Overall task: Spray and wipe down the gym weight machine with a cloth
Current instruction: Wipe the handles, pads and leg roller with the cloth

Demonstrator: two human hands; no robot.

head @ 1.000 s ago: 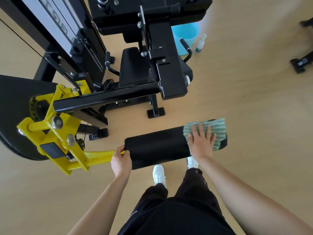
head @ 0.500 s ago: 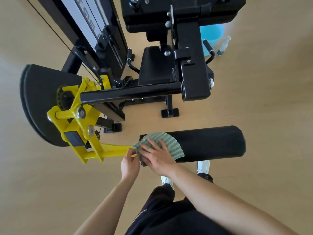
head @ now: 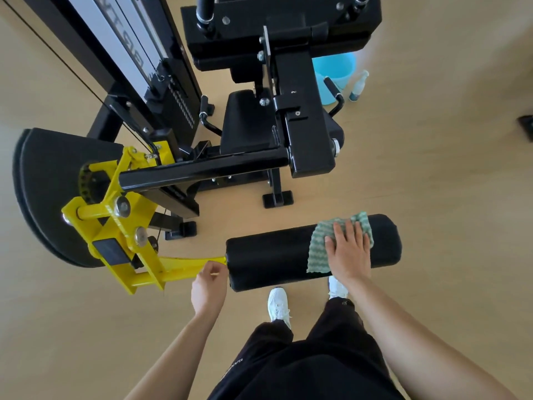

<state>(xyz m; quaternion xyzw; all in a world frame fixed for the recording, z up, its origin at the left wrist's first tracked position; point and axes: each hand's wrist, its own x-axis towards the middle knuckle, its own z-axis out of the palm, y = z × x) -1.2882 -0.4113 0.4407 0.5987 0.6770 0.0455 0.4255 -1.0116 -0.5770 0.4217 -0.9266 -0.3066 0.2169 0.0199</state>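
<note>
The black and yellow weight machine [head: 202,168] stands in front of me. Its black foam roller pad [head: 268,259] lies crosswise just ahead of my feet, fixed to a yellow lever arm [head: 173,268]. My right hand [head: 347,251] lies flat, fingers spread, pressing a green and white cloth [head: 320,246] onto the right part of the roller. My left hand [head: 209,287] grips the yellow arm where it meets the roller's left end. A small spray bottle [head: 358,86] stands on the floor far behind the machine.
A light blue bucket [head: 334,73] sits on the wooden floor beside the spray bottle, behind the black seat [head: 248,122]. The weight stack tower [head: 135,62] rises at the upper left. Part of another machine's foot [head: 526,125] shows at the right edge.
My right hand has slid the cloth along the roller: at the right end, then to the left end, now back toward the right. The left hand has stayed at the yellow arm.
</note>
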